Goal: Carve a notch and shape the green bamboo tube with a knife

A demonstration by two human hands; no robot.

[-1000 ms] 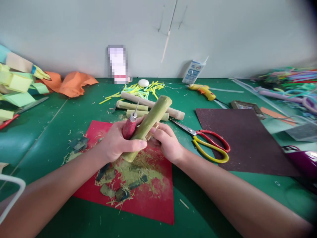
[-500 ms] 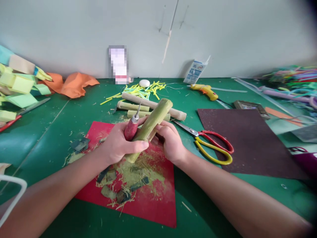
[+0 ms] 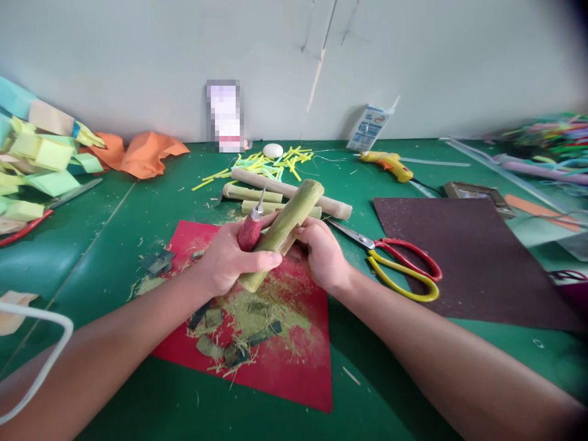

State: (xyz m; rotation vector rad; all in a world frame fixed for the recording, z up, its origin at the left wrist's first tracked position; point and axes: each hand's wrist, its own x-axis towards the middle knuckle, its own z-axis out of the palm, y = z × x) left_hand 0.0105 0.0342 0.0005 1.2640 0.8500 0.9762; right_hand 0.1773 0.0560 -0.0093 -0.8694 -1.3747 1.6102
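A pale green bamboo piece (image 3: 287, 229) is held at a slant, its far end raised to the right. My left hand (image 3: 229, 257) has its thumb across the lower part of the piece. That same hand also keeps an awl (image 3: 250, 230) with a red handle, metal tip pointing up, between thumb and forefinger. From the right, my right hand (image 3: 325, 252) grips the piece along its side; some of its fingers are hidden behind it. Below lies a red sheet (image 3: 312, 367) strewn with fine shavings and dark scraps (image 3: 236, 353).
Several other bamboo pieces (image 3: 335, 207) lie behind my hands. Scissors (image 3: 390, 257) with red and yellow handles rest partly on a dark brown sheet (image 3: 459, 263). A yellow glue gun (image 3: 386, 164) is farther back. Folded paper (image 3: 46, 153) piles up at left; a phone (image 3: 225, 116) leans on the wall.
The view has shifted slightly, so the scene sits a little farther right. Both hands keep their hold on the bamboo piece, and the awl stays in the left hand.
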